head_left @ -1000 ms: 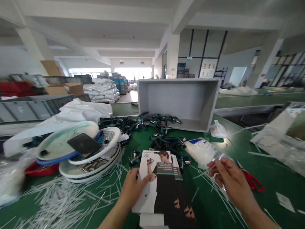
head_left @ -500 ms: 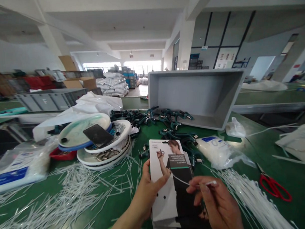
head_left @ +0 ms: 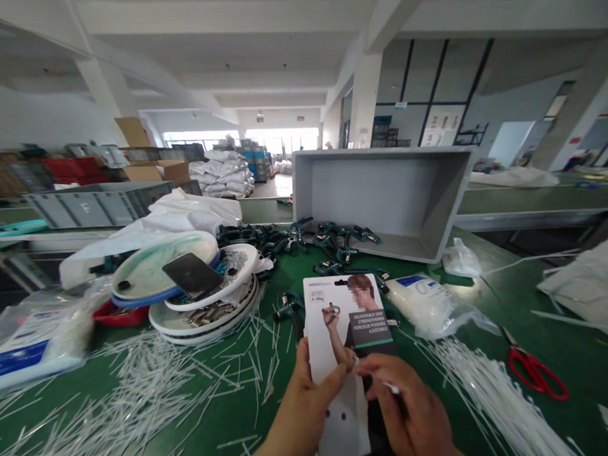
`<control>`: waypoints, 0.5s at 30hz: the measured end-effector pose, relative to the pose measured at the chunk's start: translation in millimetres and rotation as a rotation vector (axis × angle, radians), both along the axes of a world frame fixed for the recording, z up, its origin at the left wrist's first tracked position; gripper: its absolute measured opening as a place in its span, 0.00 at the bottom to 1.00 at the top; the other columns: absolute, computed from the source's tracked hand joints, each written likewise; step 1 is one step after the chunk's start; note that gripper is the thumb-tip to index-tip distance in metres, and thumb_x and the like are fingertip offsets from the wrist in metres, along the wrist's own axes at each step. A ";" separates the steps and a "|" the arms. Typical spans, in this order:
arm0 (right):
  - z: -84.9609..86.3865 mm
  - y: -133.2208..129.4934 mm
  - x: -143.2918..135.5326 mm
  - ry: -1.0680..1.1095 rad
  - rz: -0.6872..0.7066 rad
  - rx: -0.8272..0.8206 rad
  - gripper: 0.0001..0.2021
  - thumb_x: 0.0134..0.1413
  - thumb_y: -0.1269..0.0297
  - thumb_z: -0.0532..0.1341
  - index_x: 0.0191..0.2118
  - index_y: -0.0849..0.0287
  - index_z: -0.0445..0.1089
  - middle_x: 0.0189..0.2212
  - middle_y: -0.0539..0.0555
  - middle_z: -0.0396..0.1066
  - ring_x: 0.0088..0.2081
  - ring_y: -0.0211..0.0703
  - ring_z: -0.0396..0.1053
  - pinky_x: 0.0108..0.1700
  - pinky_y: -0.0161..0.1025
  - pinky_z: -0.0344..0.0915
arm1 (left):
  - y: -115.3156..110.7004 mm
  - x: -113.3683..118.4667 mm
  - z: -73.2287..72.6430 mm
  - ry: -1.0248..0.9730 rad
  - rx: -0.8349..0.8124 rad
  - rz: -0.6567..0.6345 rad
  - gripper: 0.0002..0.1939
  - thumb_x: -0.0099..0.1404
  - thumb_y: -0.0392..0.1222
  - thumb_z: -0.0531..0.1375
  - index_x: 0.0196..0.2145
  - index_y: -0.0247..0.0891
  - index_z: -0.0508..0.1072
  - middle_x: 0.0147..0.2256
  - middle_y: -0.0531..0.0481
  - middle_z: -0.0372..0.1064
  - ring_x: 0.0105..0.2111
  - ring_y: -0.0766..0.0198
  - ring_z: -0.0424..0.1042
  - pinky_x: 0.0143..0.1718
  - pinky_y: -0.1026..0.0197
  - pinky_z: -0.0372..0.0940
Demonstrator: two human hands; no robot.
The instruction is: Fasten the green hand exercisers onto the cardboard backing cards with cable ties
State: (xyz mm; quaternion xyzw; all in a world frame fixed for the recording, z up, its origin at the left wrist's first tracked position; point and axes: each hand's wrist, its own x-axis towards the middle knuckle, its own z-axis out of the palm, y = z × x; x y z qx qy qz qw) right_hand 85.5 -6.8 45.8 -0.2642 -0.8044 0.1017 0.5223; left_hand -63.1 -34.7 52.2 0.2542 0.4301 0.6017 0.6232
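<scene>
Upright in front of me, my left hand [head_left: 308, 404] grips a printed packaging card [head_left: 325, 338] for an adjustable grip strengthener by its left edge, thumb across the front. My right hand [head_left: 411, 408] is closed in a pinch on a white zip tie [head_left: 391, 388] at the card's middle, close to my left thumb. Most of the tie is hidden by the fingers. Two small holes show low on the card. Behind it lie dark green hand grips [head_left: 333, 241], one of them [head_left: 291, 309] just left of the card.
A grey crate [head_left: 375, 197] lies on its side at the back. White plates [head_left: 181, 327] of metal parts stand left, with scattered zip ties [head_left: 144, 382] before them. On the right are a bag [head_left: 424, 299], bundled zip ties [head_left: 497, 401] and red-handled scissors [head_left: 535, 372].
My right hand has moved left, in close to the card and my left thumb; the strip of zip tie between them has shortened. The card has tipped more upright and come clear of the cards beneath.
</scene>
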 end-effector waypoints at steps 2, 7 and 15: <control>-5.4 3.4 -0.2 -0.084 -0.016 0.103 0.10 0.54 0.75 0.53 0.41 0.57 0.62 0.37 0.56 0.70 0.39 0.41 0.70 0.39 0.36 0.70 | -1.5 1.8 -2.3 -0.067 -0.006 -0.044 0.37 0.47 0.45 0.67 0.52 0.42 0.56 0.36 0.47 0.72 0.32 0.58 0.72 0.35 0.59 0.65; -8.8 3.9 16.5 -0.231 -0.038 0.147 0.10 0.51 0.71 0.57 0.41 0.55 0.69 0.40 0.57 0.70 0.42 0.44 0.69 0.41 0.40 0.69 | -0.8 -4.4 -4.1 -0.065 0.009 0.000 0.35 0.48 0.43 0.66 0.52 0.41 0.58 0.35 0.48 0.72 0.32 0.59 0.72 0.35 0.59 0.65; 13.3 29.3 31.6 0.138 0.057 -0.629 0.13 0.58 0.59 0.54 0.45 0.59 0.67 0.40 0.56 0.70 0.38 0.45 0.69 0.37 0.44 0.69 | -2.1 -5.1 7.9 -0.208 0.030 -0.257 0.23 0.46 0.41 0.67 0.41 0.37 0.70 0.33 0.47 0.70 0.27 0.62 0.70 0.33 0.59 0.64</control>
